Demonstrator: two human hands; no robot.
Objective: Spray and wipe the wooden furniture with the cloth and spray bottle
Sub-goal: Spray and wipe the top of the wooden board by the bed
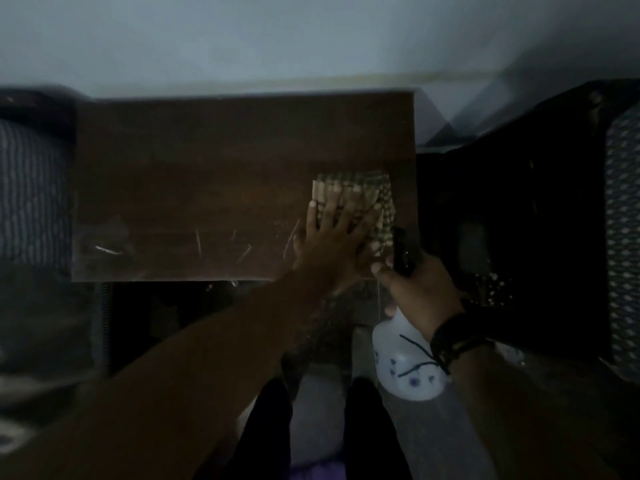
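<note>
One dark wooden bench stands against the wall. One checked cloth lies near the bench's right edge. The left hand presses flat on the cloth, fingers spread. The right hand, just off the bench's right front corner, grips one white bottle.

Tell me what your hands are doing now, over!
Left hand flat, pressing cloth on wooden table. Right hand grips spray bottle off table's near edge. Nothing blocking.
</note>
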